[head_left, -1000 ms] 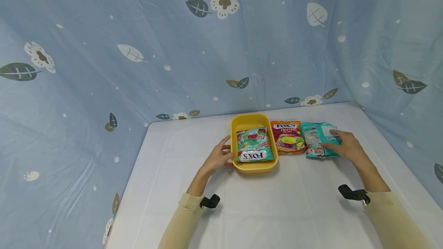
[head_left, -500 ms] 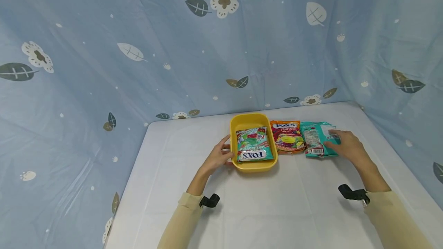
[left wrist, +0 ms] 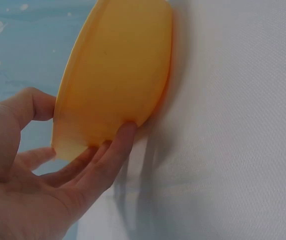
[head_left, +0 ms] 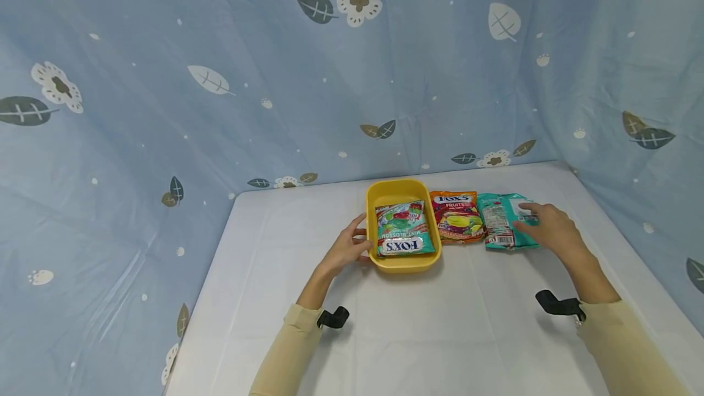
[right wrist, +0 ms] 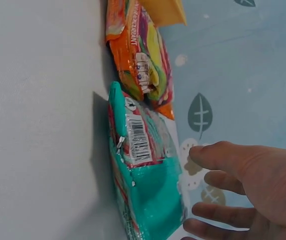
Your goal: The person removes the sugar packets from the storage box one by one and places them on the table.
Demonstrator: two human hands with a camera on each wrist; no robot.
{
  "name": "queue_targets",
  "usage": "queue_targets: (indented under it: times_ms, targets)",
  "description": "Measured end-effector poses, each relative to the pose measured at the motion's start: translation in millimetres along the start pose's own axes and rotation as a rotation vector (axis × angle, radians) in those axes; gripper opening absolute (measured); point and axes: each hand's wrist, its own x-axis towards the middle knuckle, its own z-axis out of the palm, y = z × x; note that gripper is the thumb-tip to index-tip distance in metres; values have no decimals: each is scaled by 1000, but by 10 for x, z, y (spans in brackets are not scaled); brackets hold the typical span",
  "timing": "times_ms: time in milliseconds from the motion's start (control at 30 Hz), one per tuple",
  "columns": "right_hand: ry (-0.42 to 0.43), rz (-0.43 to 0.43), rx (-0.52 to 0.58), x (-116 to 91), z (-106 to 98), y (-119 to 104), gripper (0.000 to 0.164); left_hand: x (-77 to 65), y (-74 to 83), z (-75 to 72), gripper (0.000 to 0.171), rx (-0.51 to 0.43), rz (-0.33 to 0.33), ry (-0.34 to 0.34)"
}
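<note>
My left hand [head_left: 345, 249] touches the outer left wall of a yellow plastic tub [head_left: 404, 266]. In the left wrist view its thumb meets the rim and the loosely extended fingers rest along the wall. Inside the tub lies a teal Fox's Mint Blossom candy bag [head_left: 404, 231], its lettering upside down. My right hand [head_left: 555, 231] hovers at the right side of a second teal candy bag [head_left: 502, 225], which lies back side up with a barcode showing. The right wrist view shows the hand's fingers [right wrist: 222, 215] spread, with a gap between thumb and bag.
An orange Fox's Fruits candy bag [head_left: 458, 219] lies between the tub and the second teal bag, close to both. Behind the white table [head_left: 418, 335] hangs a blue patterned cloth [head_left: 308, 78], with more of it along the sides.
My right hand has shifted slightly up and left over the second teal bag. The left hand, tub and bags look unmoved apart from a slight camera shift.
</note>
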Motion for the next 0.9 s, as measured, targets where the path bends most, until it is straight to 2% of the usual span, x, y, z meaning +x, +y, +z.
queue_targets:
  times_ms: [700, 900]
  targets:
    - [45, 0, -21, 43, 20, -265, 61, -12, -6, 3, 80, 2, 17, -5]
    - [67, -38, -18, 68, 41, -348, 60, -17, -3, 3, 79, 13, 10, 4]
